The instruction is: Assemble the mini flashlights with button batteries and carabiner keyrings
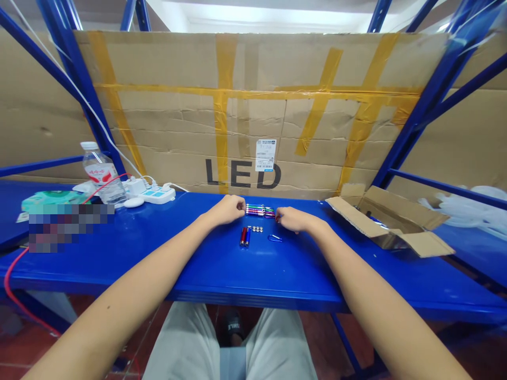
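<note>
A row of several small metallic penlights (pixel 260 210), coloured silver, green, purple and red, lies on the blue table between my hands. My left hand (pixel 233 207) is at the row's left end, its fingers curled closed. At the right end, my right hand (pixel 292 218) has its fingers bent inward and closed. Whatever the fingertips of either hand hold is too small or hidden. Nearer to me, a red tube (pixel 243 237) and a blue tube (pixel 247 237) lie side by side. Several button cells (pixel 257 229) sit beside them, with a blue carabiner (pixel 274 238) to the right.
An open cardboard box (pixel 390 219) stands on the right. To the left are a water bottle (pixel 101 174), a white power strip (pixel 156 193) and a green packet (pixel 55 200). Cardboard marked LED (pixel 166 132) closes off the back, between blue shelf posts.
</note>
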{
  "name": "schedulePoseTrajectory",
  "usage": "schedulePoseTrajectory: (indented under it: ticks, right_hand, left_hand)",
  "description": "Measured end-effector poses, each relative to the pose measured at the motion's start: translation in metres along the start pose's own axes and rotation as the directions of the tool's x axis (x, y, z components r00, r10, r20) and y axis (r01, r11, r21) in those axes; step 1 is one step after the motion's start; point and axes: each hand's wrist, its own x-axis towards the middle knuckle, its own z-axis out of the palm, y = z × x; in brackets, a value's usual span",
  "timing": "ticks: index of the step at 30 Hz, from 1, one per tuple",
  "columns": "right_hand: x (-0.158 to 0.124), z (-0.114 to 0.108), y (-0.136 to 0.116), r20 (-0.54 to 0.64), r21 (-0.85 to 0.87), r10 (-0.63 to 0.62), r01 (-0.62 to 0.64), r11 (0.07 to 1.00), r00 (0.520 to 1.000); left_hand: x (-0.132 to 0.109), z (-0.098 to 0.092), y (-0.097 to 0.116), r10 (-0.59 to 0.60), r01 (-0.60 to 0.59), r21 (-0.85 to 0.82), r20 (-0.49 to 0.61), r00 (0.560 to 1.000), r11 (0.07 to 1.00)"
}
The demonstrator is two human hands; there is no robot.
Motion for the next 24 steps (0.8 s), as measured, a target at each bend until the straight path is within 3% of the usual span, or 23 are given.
schedulePoseTrajectory:
  ticks: [5, 11, 19, 24]
  right_hand:
    - [-0.003, 0.003, -0.007, 0.055, -0.043, 0.046, -0.043, 0.998, 0.997]
    - [-0.003, -0.001, -0.001, 0.057, -0.093, 0.053, -0.047, 0.995, 0.997]
    - [-0.006, -0.006, -0.005, 0.118, -0.108, -0.08, 0.093, 0.99, 0.99]
    - [-0.008, -0.006, -0.009, 0.14, -0.073, -0.099, 0.11, 0.991, 0.985]
  left_hand:
    - [0.003, 0.007, -0.013, -0.128, 0.129, -0.012, 0.053, 0.99, 0.992]
    - [0.002, 0.006, -0.011, -0.231, 0.23, 0.019, 0.064, 0.971, 0.973]
    - [-0.001, -0.006, 0.004, -0.322, 0.314, 0.067, 0.189, 0.928, 0.947]
    - [-0.001, -0.008, 0.006, -0.332, 0.329, 0.05, 0.201, 0.921, 0.943]
